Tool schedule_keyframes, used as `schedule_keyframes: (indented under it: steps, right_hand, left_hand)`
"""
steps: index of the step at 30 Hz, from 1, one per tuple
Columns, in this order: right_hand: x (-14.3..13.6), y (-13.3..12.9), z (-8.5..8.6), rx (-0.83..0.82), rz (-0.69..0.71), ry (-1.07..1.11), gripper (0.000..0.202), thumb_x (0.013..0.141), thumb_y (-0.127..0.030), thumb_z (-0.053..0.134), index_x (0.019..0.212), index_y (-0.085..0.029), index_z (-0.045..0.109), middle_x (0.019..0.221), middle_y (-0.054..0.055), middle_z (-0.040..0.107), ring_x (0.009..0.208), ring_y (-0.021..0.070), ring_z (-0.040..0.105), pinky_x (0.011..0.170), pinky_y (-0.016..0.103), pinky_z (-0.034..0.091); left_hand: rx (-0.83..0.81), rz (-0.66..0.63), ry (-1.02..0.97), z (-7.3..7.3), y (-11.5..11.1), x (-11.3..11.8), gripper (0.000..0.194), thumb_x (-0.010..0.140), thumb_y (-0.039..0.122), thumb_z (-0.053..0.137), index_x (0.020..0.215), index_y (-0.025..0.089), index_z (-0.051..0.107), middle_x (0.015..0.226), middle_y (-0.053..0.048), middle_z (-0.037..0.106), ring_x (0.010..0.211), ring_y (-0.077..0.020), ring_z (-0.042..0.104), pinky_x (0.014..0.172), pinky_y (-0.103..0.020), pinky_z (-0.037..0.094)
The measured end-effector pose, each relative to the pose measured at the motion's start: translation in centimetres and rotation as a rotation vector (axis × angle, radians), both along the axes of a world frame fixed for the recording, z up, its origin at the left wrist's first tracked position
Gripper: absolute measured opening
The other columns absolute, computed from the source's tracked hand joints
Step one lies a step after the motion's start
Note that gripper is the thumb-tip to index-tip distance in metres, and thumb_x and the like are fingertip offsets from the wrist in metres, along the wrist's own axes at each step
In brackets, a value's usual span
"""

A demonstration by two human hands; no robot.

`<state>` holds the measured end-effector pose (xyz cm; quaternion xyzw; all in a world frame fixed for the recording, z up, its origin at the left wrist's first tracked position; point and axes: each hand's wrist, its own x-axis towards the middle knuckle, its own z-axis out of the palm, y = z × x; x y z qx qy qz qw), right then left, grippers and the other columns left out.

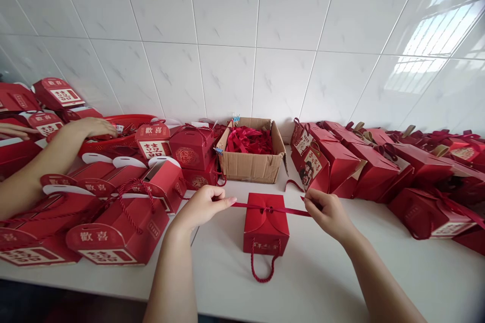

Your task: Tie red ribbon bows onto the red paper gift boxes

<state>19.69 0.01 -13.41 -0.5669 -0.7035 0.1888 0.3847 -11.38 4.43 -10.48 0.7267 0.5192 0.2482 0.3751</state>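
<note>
Carton point(250, 165) of ribbons point(248, 140) behind the small gift box point(266, 224) (wall point(227, 81) farther back).

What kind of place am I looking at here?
Probably a packing table for wedding favours, perhaps in a small workshop or home: many red gift boxes, some with double-happiness marks, an open carton of red ribbons, and a tiled wall behind.

L hand point(208, 204) & R hand point(329, 213) bare; L forearm point(175, 272) & R forearm point(373, 267) ditto, smooth, tapered.
</note>
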Motion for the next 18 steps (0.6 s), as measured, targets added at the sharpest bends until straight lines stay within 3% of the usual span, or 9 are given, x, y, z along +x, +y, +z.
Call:
schedule_keyframes:
  steps: [6,10,13,15,18]
  right_hand:
    - [0.3,-0.1,0.2,0.017,-0.029,0.038,0.027,0.084,-0.031,0.045,0.062,-0.021,0.034,0.054,-0.006,0.027,0.051,0.0092,0.023,0.047,0.024,0.02]
    - [-0.4,0.0,-0.1,0.024,-0.033,0.034,0.028,0.088,-0.039,0.047,0.068,-0.021,0.041,0.054,-0.005,0.033,0.049,0.0099,0.029,0.047,0.024,0.024]
    - [-1.0,0.0,-0.2,0.035,-0.063,-0.01,0.028,0.089,-0.046,0.048,0.08,-0.02,0.05,0.056,-0.004,0.043,0.051,0.012,0.038,0.049,0.025,0.031]
    - [-1.4,-0.1,-0.2,0.064,-0.064,-0.037,0.03,0.09,-0.048,0.047,0.081,-0.02,0.053,0.067,0.001,0.054,0.062,0.0152,0.048,0.055,0.026,0.037]
    - [-2.1,-0.3,0.0,0.044,-0.009,-0.046,0.033,0.091,-0.049,0.045,0.082,-0.02,0.056,0.087,0.007,0.061,0.081,0.0195,0.055,0.063,0.027,0.042]
  left_hand:
    - [0.019,0.012,-0.002,0.2,-0.3,0.1,0.051,0.078,0.053,0.057,0.058,0.019,0.026,0.06,0.006,0.021,0.057,-0.0106,0.023,0.055,-0.026,0.017]
    - [-0.023,0.011,0.07,0.2,-0.6,0.1,0.05,0.077,0.056,0.056,0.058,0.019,0.028,0.06,0.005,0.022,0.058,-0.0111,0.025,0.055,-0.026,0.018]
    - [0.033,0.031,0.069,0.4,-0.8,0.2,0.041,0.075,0.053,0.058,0.061,0.019,0.041,0.065,0.004,0.041,0.064,-0.014,0.039,0.059,-0.025,0.027]
    - [0.074,0.06,0.052,0.7,-1.1,0.6,0.034,0.076,0.052,0.059,0.069,0.019,0.051,0.078,0.001,0.054,0.076,-0.0177,0.049,0.067,-0.026,0.034]
    - [0.087,0.109,0.036,1.2,-1.7,1.7,0.032,0.079,0.053,0.055,0.078,0.021,0.053,0.091,0.0,0.06,0.087,-0.0207,0.054,0.077,-0.028,0.038]
